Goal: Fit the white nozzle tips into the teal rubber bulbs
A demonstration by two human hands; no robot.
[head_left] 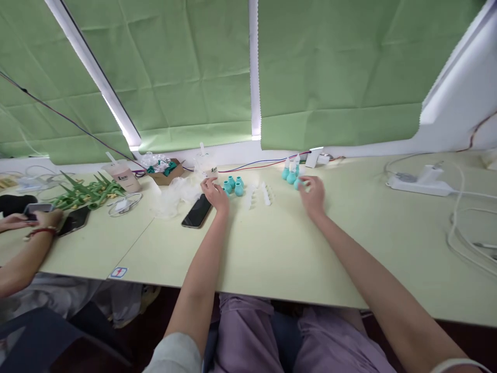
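Observation:
My right hand (313, 196) has its thumb and fingers closed on a small teal rubber bulb (298, 184). Right behind it stand other teal bulbs fitted with white pointed nozzles (291, 177). My left hand (216, 195) hovers beside a cluster of teal bulbs without nozzles (238, 189), its fingers loosely bent and apart, with nothing visible in them. Between the two hands lie white plastic nozzles in two rows, a left row (250, 198) and a right row (266, 194). A black phone (197, 211) rests on the table just left of my left hand.
Crumpled clear plastic bags (174, 196) and a cardboard box (166, 173) stand at the back left. Drink cups, one of them pinkish (126, 177), are nearby. Green artificial stems (91, 190) lie beside another person's hands (42, 218). A white power strip (421, 182) with cables is at right.

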